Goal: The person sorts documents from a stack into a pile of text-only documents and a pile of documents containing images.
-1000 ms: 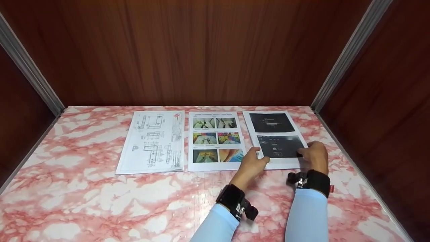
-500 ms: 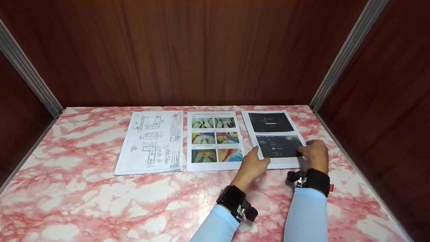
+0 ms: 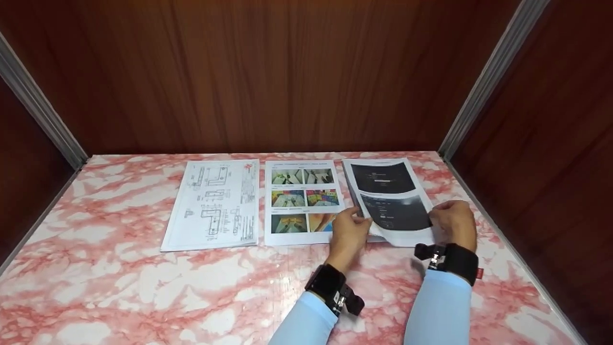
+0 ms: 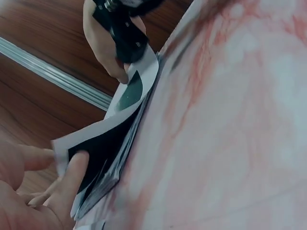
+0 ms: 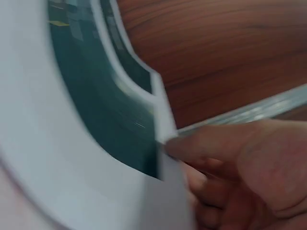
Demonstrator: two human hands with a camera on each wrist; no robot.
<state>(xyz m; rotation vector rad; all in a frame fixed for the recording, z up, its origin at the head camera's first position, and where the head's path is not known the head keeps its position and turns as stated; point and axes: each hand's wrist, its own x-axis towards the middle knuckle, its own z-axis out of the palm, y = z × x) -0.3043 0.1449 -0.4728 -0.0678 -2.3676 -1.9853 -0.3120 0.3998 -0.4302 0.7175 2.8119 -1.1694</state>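
A printed sheet (image 3: 396, 218) with two dark pictures bows up from the right-hand paper stack (image 3: 352, 191) in the head view. My left hand (image 3: 349, 235) pinches its near left corner between thumb and finger; the left wrist view shows the thumb (image 4: 76, 175) against the sheet's dark underside. At the right edge, my right hand (image 3: 455, 223) pinches the same sheet, with the thumb (image 5: 206, 143) on its printed face in the right wrist view. The sheet's near part sags between both hands, and its far end lies on the stack.
A stack with colour photos (image 3: 304, 203) lies left of the hands, partly covered by the left hand. Farther left is a stack of technical drawings (image 3: 210, 206). The marbled red-and-white table (image 3: 191, 297) ends at a brown wood-grain panel (image 3: 263, 76) with metal corner posts (image 3: 483, 86).
The top sheet's near part has come up off the stack and now curves. My left hand has closed on its corner and shifted slightly left; my right hand has moved slightly right.
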